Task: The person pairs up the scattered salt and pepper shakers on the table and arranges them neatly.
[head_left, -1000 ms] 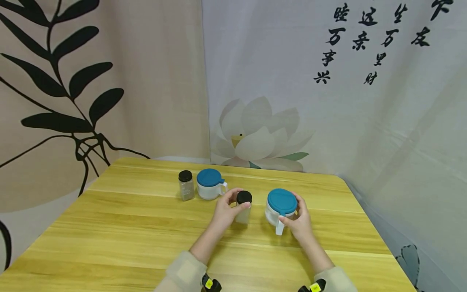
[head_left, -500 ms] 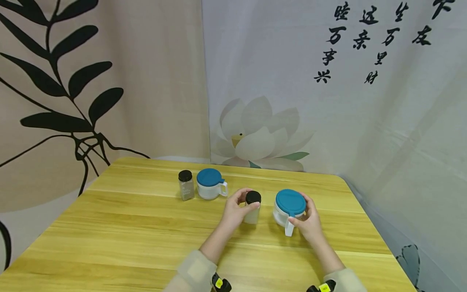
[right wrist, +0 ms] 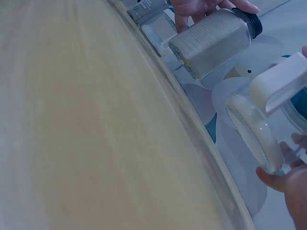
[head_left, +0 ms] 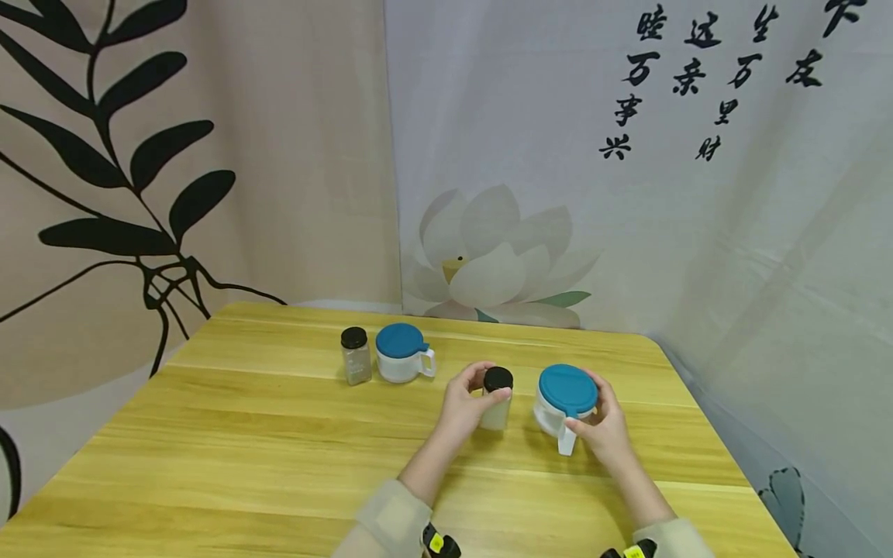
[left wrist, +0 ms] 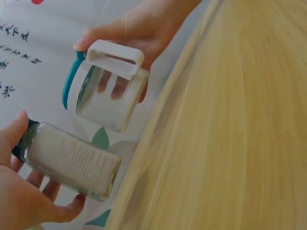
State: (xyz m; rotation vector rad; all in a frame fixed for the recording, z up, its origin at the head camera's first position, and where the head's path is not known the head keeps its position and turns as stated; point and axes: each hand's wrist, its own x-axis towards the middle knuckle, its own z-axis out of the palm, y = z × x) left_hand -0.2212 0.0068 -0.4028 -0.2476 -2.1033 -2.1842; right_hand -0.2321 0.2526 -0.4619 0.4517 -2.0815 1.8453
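Black-capped jar, seemingly raised, is gripped by the left hand. Right of it, the right hand holds a blue-lidded cup.

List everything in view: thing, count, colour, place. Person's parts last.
table: 1, yellow, centre
standing jar: 1, clear, black lid, far side
held jar: 1, clear, black lid, in left grip
standing pot: 1, white, blue lid, beside standing jar
held pot: 1, clear, white, blue, in right grip
cloth panels: at least 2, beige and whitish, printed, behind table
wrist devices: 2, black, yellow, wrists
sleeves: 2, beige, forearms
left grip, right grip: 1 each, bare, over table
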